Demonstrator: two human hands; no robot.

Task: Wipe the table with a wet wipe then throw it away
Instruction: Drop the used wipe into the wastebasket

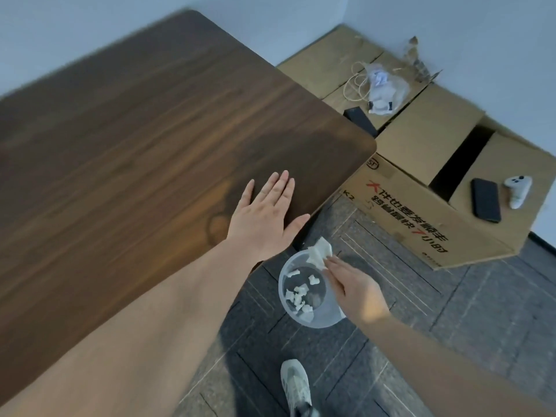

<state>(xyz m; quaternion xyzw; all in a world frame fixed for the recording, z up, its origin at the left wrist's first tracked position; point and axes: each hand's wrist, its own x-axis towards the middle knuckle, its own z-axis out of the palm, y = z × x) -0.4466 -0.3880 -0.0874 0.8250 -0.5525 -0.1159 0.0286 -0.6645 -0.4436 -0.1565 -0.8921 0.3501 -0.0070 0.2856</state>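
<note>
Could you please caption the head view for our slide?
Right hand holds used wipe over floor bin; left hand flat on table.

- The cardboard box (421,224) beside the table carries large dark Chinese print with a red "7" in it.
- Its near corner shows "K2" — and a round "SF" mark above.

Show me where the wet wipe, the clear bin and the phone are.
wet wipe (319,252), head view, middle of the crumpled sheet
clear bin (326,317), head view, near wall
phone (485,200), head view, centre of its dark face
</note>
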